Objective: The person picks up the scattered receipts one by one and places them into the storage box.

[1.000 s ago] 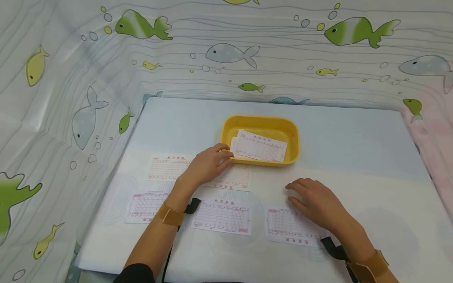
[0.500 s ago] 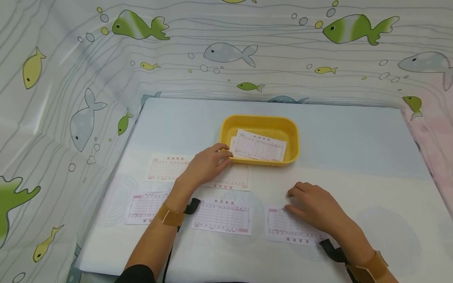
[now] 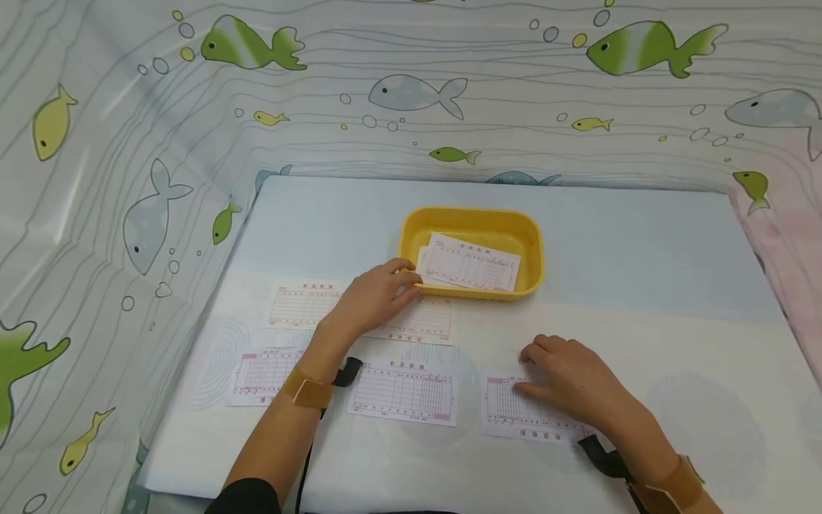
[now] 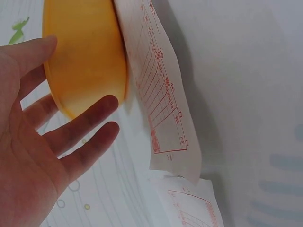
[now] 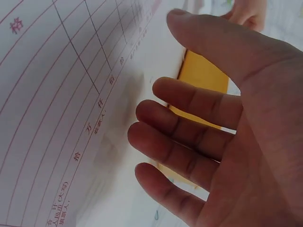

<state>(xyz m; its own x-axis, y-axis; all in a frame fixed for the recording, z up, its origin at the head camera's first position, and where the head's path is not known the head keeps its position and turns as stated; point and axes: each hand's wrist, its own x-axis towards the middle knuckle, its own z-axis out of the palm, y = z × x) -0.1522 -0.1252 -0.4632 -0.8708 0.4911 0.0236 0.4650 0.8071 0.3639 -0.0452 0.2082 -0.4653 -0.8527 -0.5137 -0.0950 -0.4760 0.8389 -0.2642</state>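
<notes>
My left hand (image 3: 380, 294) is at the near left corner of a yellow plastic tray (image 3: 531, 246). Its fingers are spread and relaxed, and the fingertips meet or come very close to the rim; it grips nothing. Inside the tray lie white printed receipt slips (image 3: 472, 263). My right hand (image 3: 570, 375) hovers over the upper part of a purple-printed form (image 3: 514, 410), fingers loosely bent and holding nothing. In the right wrist view, a printed form (image 5: 52, 94) lies beside the fingers (image 5: 165, 144). Two red-printed forms, a left one (image 3: 302, 305) and a right one (image 3: 427, 321), are partly covered by my left arm.
Two more purple-printed forms lie in the front row, one in the middle (image 3: 403, 394) and one at the left (image 3: 263, 375), partly behind the left forearm. All rest on a pale table (image 3: 642, 257). A fish-patterned sheet (image 3: 359, 50) rises behind and at the left.
My right hand has shifted slightly down over the form below it. The left hand stays by the tray, and the tray and papers keep their places.
</notes>
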